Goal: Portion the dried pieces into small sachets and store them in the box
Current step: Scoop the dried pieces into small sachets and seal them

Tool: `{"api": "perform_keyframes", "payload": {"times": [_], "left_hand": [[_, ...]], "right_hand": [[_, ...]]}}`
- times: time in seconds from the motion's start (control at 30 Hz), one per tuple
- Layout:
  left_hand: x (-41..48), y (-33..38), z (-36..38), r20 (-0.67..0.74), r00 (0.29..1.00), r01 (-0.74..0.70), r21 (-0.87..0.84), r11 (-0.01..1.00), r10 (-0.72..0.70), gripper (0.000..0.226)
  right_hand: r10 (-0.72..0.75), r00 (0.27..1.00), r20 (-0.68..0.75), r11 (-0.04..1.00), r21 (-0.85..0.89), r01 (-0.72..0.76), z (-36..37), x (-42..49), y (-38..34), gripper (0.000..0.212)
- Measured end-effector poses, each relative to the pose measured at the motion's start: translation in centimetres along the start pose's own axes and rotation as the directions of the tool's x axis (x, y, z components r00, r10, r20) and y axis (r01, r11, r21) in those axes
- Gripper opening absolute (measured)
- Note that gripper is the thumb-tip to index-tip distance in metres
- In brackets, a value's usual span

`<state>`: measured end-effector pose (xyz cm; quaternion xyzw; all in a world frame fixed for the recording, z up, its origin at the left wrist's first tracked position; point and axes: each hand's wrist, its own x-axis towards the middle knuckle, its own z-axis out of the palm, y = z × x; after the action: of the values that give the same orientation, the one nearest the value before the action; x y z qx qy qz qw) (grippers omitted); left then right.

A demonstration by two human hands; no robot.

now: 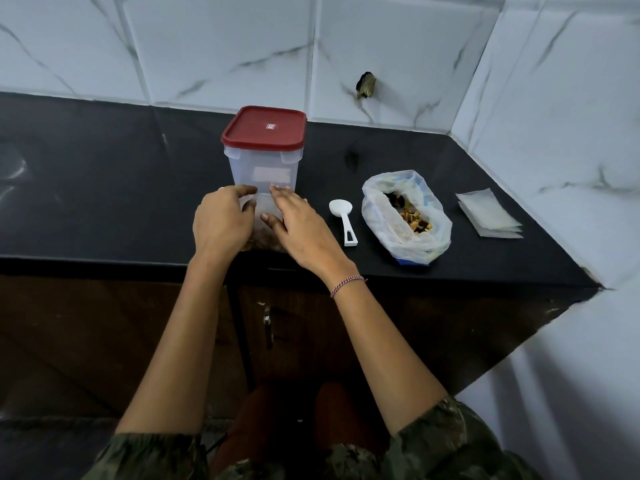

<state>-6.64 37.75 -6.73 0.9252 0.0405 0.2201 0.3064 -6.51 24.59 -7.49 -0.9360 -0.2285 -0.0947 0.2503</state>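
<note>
A thin braided bracelet [347, 285], red and white, circled the wrist of my right hand [301, 230]. My left sleeve [152, 452] and right sleeve [446, 434] were short, loose green-and-brown camouflage cloth, the left gathered at its hem. Rust-brown cloth [256, 427] covered my legs.

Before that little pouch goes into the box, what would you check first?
1. Two-handed hold on the sachet, left hand and right hand: ok.
2. Top of the sachet sealed: cannot tell.
3. Way into the box open: not ok, the red lid is on.
4. The scoop out of the hands, lying on the counter: ok.
5. Spare empty sachets in view: ok.
</note>
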Motion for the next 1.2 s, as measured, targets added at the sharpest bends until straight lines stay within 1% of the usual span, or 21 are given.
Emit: {"api": "perform_keyframes", "payload": {"times": [0.1,0.27,0.4,0.47,0.53,0.67,0.8,0.9,1.03,1.2], "left_hand": [[-0.2,-0.2,0.1,0.013,1.000,0.012,-0.004,1.000,-0.012,0.033],[-0.4,-0.3,0.0,-0.009,1.000,-0.025,-0.047,0.999,0.025,0.040],[-0.6,-0.9,0.3,-0.031,0.999,-0.020,-0.071,0.997,0.018,0.043],[-0.6,-1.1,0.6,-0.017,1.000,-0.006,-0.066,0.998,0.005,0.043],[-0.6,-1.3,0.7,0.011,1.000,0.009,-0.056,0.998,-0.009,0.042],[-0.8,-1.3,0.8,0.100,0.995,-0.003,-0.030,1.000,0.006,0.040],[-0.5,-1.6,0.6,0.184,0.983,-0.019,0.059,0.998,0.007,0.041],[-0.5,-1.7,0.6,0.225,0.974,-0.041,0.114,0.993,0.015,0.042],[-0.5,-1.7,0.5,0.214,0.976,-0.067,0.136,0.988,0.036,0.043],[-0.5,-1.4,0.4,0.195,0.979,-0.084,0.116,0.990,0.061,0.044]], "right_hand": [[-0.002,1.000,-0.001,1.000,-0.016,0.002,0.5,-0.1,0.0,0.055],[-0.013,1.000,0.000,1.000,-0.002,0.013,0.9,-0.3,-0.2,0.055],[-0.031,0.996,0.079,0.999,0.043,0.028,0.8,-1.0,-0.1,0.061],[-0.039,0.992,0.116,0.998,0.045,0.034,0.9,-1.1,-0.2,0.062],[-0.044,0.990,0.133,0.999,0.008,0.044,1.3,-1.0,-0.2,0.060],[-0.035,0.991,0.125,0.998,-0.045,0.041,1.9,-0.7,-0.2,0.054],[-0.010,0.992,0.127,0.995,-0.097,0.023,2.1,0.0,-0.4,0.052],[-0.003,0.991,0.135,0.995,-0.100,0.016,2.2,0.3,-0.4,0.052],[-0.009,0.991,0.132,0.996,-0.082,0.020,2.1,0.3,-0.4,0.053],[-0.021,0.995,0.097,0.999,-0.042,0.025,1.8,0.1,-0.4,0.054]]}}
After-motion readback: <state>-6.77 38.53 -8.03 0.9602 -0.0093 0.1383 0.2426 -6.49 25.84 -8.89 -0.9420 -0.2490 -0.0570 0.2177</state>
